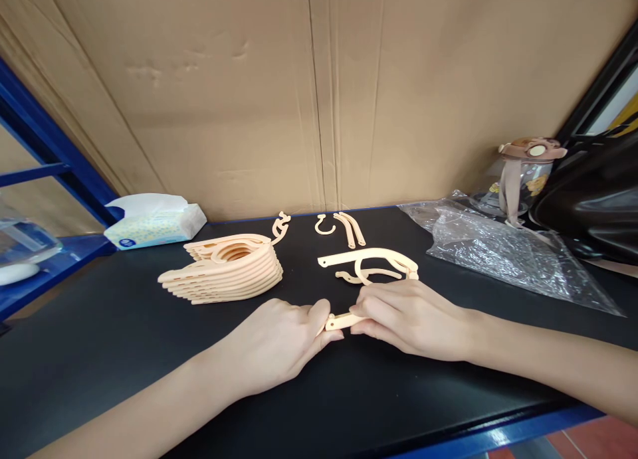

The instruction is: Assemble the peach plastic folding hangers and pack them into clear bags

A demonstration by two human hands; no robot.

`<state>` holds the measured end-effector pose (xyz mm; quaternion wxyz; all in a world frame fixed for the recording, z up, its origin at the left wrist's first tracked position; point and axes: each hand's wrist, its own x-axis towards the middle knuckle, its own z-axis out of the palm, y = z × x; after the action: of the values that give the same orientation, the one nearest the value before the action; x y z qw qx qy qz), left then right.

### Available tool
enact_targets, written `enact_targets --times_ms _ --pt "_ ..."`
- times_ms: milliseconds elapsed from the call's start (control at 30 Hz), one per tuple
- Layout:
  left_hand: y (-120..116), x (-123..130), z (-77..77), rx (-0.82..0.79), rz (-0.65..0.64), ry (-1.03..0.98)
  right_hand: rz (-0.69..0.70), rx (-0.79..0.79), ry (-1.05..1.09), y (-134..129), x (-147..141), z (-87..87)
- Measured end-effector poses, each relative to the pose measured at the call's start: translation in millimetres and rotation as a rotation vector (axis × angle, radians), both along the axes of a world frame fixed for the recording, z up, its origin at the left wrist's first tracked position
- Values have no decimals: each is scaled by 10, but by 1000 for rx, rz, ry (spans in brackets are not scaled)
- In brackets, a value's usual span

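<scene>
My left hand (284,339) is closed, thumb and fingers pinching the left end of a small cream plastic piece (341,321). My right hand (409,316) grips the same piece from the right, its fingers wrapped round it. Just behind my right hand lies a cream curved hanger part (371,254) with a hole at its left end, and other curved parts lie beside it. To the left rests a stack of cream folded hangers (224,276). Farther back are a loose hook (326,228), two curved arms (351,230) and a small jointed piece (280,228).
A tissue pack (154,226) stands at the back left by a blue frame (74,186). Clear plastic wrap (503,253) spreads over the right of the black table (100,353). A bottle (528,173) and a black bag (593,193) are behind it. Cardboard (224,100) rises at the back.
</scene>
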<state>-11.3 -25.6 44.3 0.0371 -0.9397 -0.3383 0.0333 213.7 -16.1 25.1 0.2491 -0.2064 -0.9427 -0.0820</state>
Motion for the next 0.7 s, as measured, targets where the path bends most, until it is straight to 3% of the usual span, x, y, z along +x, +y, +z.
enact_targets --times_ms 167,500,700 --pt "8 -15 -34 73 -31 25 3 -21 -11 -6 9 0" --pt "-1 -38 -144 411 -139 21 -7 -73 -27 -11 10 17" --pt "-9 -30 -109 410 -157 -105 -6 -46 -23 -4 33 27"
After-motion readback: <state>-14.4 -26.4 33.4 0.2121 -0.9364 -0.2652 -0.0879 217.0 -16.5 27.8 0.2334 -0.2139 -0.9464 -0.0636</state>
